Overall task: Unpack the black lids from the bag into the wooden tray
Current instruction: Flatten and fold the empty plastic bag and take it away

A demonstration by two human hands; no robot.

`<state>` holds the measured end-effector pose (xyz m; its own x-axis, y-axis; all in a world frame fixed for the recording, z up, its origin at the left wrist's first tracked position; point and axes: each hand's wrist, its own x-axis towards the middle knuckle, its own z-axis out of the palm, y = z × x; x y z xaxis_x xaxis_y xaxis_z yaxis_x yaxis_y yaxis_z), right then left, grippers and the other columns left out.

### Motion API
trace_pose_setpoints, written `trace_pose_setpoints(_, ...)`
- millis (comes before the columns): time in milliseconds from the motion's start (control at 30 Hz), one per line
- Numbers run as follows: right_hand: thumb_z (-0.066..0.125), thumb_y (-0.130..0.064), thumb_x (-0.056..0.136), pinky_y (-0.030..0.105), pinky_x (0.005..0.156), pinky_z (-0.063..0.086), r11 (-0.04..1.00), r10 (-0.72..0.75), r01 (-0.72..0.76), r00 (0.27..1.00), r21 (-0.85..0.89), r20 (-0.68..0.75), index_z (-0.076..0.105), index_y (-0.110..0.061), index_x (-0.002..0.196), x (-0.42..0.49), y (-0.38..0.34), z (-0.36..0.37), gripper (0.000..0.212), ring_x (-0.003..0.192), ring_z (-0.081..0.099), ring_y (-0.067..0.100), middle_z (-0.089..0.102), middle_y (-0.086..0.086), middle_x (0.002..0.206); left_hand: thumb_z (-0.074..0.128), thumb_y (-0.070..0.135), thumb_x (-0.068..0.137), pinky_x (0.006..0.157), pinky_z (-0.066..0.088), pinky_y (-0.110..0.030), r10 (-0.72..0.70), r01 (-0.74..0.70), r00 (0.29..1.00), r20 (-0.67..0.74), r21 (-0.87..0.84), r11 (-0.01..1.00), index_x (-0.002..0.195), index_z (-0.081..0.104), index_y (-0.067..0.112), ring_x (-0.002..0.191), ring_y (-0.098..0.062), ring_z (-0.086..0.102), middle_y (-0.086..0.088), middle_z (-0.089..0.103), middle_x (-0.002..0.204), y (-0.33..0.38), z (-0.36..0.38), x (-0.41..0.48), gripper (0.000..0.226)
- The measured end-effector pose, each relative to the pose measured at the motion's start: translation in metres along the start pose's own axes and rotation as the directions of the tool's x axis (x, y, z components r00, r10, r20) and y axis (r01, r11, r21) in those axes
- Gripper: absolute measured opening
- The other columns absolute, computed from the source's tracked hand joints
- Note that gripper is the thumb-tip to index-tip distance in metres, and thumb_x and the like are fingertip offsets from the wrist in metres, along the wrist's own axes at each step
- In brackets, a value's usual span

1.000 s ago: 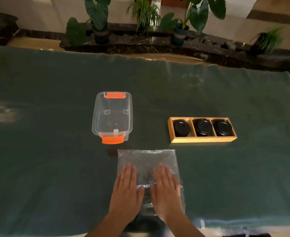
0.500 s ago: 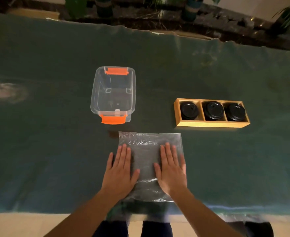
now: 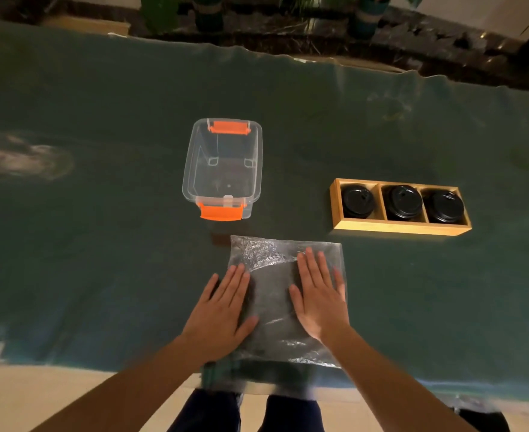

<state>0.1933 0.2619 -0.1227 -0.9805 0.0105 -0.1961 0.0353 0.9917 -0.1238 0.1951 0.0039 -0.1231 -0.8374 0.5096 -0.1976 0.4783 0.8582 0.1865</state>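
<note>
Both hands flat, fingers spread, on bag: left hand, right hand; tray at 2 o'clock, nearer right hand; lids inside.

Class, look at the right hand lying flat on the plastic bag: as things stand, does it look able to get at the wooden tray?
Probably yes. The right hand lies open on the plastic bag, holding nothing, and the wooden tray sits ahead to its right with only bare green cloth between them.
</note>
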Motion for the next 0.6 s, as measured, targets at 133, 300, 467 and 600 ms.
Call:
trace_pose_setpoints(133, 0.011, -0.055, 0.103, 0.045, 0.125, -0.003, 0.998, -0.052, 0.051, 0.998, 0.027, 0.021, -0.003, -0.028, 0.162, 0.017, -0.026, -0.002, 0.066, 0.157, -0.016, 0.015, -0.011, -0.009, 0.17, 0.02, 0.057, 0.103, 0.129, 0.004, -0.046, -0.079, 0.078, 0.997, -0.007, -0.025, 0.997, 0.163, 0.005, 0.007, 0.16, -0.021, -0.006, -0.011, -0.001, 0.173, 0.021, -0.012, 0.053, 0.079)
trace_pose_setpoints(300, 0.004, -0.062, 0.1, 0.044, 0.128, 0.002, 0.999, 0.032, -0.033, 0.998, 0.019, 0.058, -0.009, -0.026, 0.162, 0.046, 0.026, -0.019, 0.072, 0.155, -0.02, 0.01, -0.013, -0.009, 0.171, 0.003, 0.072, 0.096, 0.129, -0.003, -0.05, -0.22, 0.221, 0.974, 0.05, -0.023, 0.975, 0.162, -0.008, 0.013, 0.158, -0.018, -0.014, -0.004, -0.011, 0.173, -0.003, -0.022, 0.102, 0.089)
trace_pose_setpoints(467, 0.016, -0.056, 0.103, 0.042, 0.127, 0.004, 0.99, 0.083, -0.077, 0.995, 0.117, -0.05, -0.005, -0.023, 0.163, 0.024, 0.032, -0.034, 0.071, 0.157, -0.014, 0.01, -0.011, -0.007, 0.171, 0.008, 0.066, 0.1, 0.129, 0.003, -0.049, -0.234, 0.227, 0.971, -0.047, -0.12, 0.967, 0.163, -0.007, 0.013, 0.159, -0.019, -0.011, -0.005, -0.01, 0.173, -0.021, -0.028, 0.067, 0.083)
trace_pose_setpoints(600, 0.055, -0.042, 0.096, 0.056, 0.111, 0.036, 0.849, 0.442, -0.403, 0.896, 0.341, -0.039, 0.03, -0.014, 0.154, -0.007, 0.05, -0.042, 0.069, 0.142, 0.036, 0.033, 0.043, 0.011, 0.154, 0.047, 0.05, 0.098, 0.11, 0.039, -0.059, -0.532, 0.471, 0.842, -0.087, -0.361, 0.805, 0.152, 0.036, 0.003, 0.137, -0.04, 0.044, -0.02, 0.049, 0.148, -0.022, -0.028, 0.032, 0.072)
